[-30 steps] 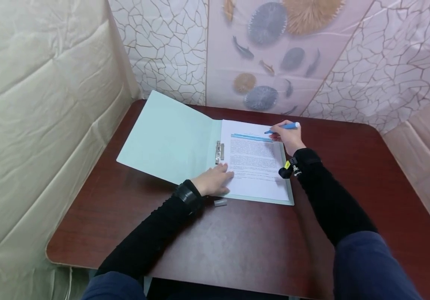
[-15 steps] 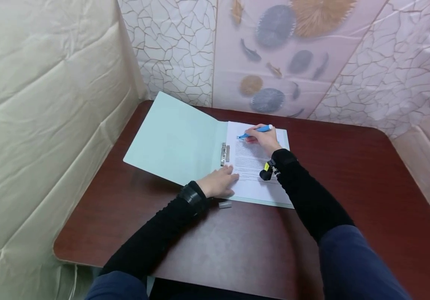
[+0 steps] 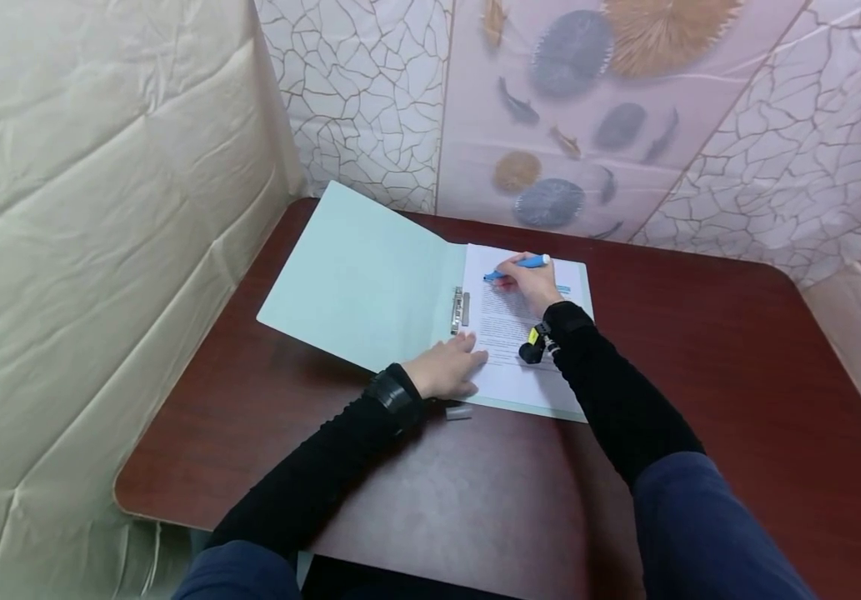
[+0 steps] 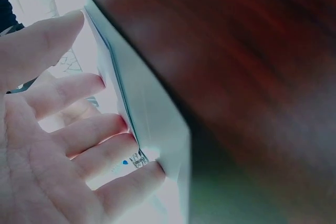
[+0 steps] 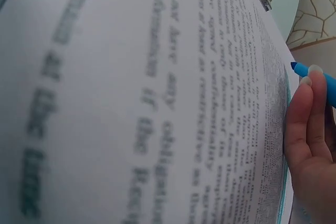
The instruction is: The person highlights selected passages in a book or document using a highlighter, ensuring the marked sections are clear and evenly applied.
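In the head view a light green folder (image 3: 362, 275) lies spread on the table, with printed paper (image 3: 505, 375) on its right side beside a metal clip (image 3: 457, 310). My right hand (image 3: 531, 282) pinches a blue highlighter (image 3: 535, 262), its tip at the left end of the upper text lines. The right wrist view shows the highlighter's dark blue tip close over the page and blue strokes along the text. My left hand (image 3: 445, 368) rests on the paper's lower left corner, fingers spread and fairly straight. Its fingertips (image 4: 118, 124) touch the sheet in the left wrist view.
A small grey cap (image 3: 458, 412) lies on the dark red-brown table (image 3: 490, 492) just below the folder's lower edge. Patterned wall covering (image 3: 370, 92) stands behind the table, and a cream cloth (image 3: 100, 250) hangs at its left.
My right hand swept left across the page with the highlighter, from the right end of the lines to the left, then moved slightly lower. The left hand stays on the paper.
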Demonstrator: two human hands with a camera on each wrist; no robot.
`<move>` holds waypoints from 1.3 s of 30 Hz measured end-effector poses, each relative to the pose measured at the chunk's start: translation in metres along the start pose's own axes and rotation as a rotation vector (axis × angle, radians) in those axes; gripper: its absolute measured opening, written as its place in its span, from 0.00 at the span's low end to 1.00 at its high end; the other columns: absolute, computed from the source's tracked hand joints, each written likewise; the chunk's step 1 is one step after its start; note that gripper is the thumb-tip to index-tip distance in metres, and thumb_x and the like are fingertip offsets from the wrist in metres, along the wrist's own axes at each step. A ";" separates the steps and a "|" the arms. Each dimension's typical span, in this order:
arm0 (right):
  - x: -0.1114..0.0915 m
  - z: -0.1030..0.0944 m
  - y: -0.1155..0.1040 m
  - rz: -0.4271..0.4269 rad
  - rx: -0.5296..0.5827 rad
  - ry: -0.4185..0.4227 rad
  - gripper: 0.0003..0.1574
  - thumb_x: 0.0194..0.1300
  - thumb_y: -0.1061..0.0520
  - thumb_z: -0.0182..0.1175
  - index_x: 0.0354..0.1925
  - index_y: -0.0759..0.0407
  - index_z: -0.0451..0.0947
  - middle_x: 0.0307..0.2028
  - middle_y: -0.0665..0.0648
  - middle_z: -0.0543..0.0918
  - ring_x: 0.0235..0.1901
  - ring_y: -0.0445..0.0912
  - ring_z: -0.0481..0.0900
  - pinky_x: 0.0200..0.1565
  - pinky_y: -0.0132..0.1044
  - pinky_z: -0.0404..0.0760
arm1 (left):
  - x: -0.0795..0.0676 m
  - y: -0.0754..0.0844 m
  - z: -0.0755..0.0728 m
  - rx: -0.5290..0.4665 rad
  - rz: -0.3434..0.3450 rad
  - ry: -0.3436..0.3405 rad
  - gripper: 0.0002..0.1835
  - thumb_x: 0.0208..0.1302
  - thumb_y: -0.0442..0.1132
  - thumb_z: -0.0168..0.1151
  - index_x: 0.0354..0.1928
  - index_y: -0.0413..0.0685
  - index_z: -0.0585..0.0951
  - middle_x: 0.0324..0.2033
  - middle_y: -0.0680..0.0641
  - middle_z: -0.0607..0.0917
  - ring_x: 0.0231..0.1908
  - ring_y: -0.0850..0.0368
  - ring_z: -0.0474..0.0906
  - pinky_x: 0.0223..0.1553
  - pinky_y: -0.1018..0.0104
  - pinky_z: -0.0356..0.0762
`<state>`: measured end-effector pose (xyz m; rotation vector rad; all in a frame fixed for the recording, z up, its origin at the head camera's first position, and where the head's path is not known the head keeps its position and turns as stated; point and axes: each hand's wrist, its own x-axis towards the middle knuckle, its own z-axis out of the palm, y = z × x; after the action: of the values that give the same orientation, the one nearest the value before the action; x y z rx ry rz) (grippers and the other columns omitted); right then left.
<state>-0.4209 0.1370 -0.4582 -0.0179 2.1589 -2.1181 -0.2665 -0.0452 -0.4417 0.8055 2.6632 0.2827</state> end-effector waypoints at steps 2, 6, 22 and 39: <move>0.000 -0.001 0.000 -0.006 0.005 -0.002 0.03 0.62 0.64 0.62 0.32 0.59 0.77 0.29 0.57 0.87 0.28 0.46 0.87 0.36 0.34 0.85 | 0.000 0.001 -0.001 0.000 -0.001 -0.003 0.34 0.67 0.47 0.58 0.72 0.48 0.62 0.75 0.37 0.53 0.75 0.44 0.48 0.72 0.46 0.53; 0.002 -0.001 0.001 -0.005 0.030 0.009 0.03 0.62 0.64 0.62 0.32 0.59 0.77 0.30 0.57 0.87 0.29 0.46 0.86 0.36 0.35 0.85 | -0.001 0.001 -0.003 0.003 0.003 0.000 0.34 0.67 0.47 0.58 0.72 0.48 0.62 0.74 0.37 0.53 0.75 0.44 0.48 0.72 0.46 0.53; 0.003 -0.001 0.001 0.022 -0.052 0.003 0.07 0.63 0.62 0.63 0.39 0.64 0.76 0.34 0.60 0.87 0.30 0.45 0.87 0.39 0.35 0.85 | 0.001 0.000 -0.002 -0.001 0.000 0.003 0.33 0.68 0.47 0.58 0.73 0.49 0.62 0.75 0.38 0.52 0.75 0.44 0.47 0.72 0.46 0.52; 0.005 0.002 0.005 0.028 -0.186 0.014 0.05 0.61 0.61 0.64 0.32 0.60 0.76 0.32 0.59 0.87 0.27 0.43 0.86 0.35 0.33 0.84 | -0.001 0.001 0.003 0.018 -0.014 -0.002 0.34 0.68 0.47 0.58 0.73 0.49 0.61 0.75 0.39 0.53 0.75 0.45 0.48 0.72 0.47 0.53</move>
<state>-0.4248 0.1344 -0.4641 0.0108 2.3420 -1.9005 -0.2641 -0.0451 -0.4436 0.7919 2.6725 0.2543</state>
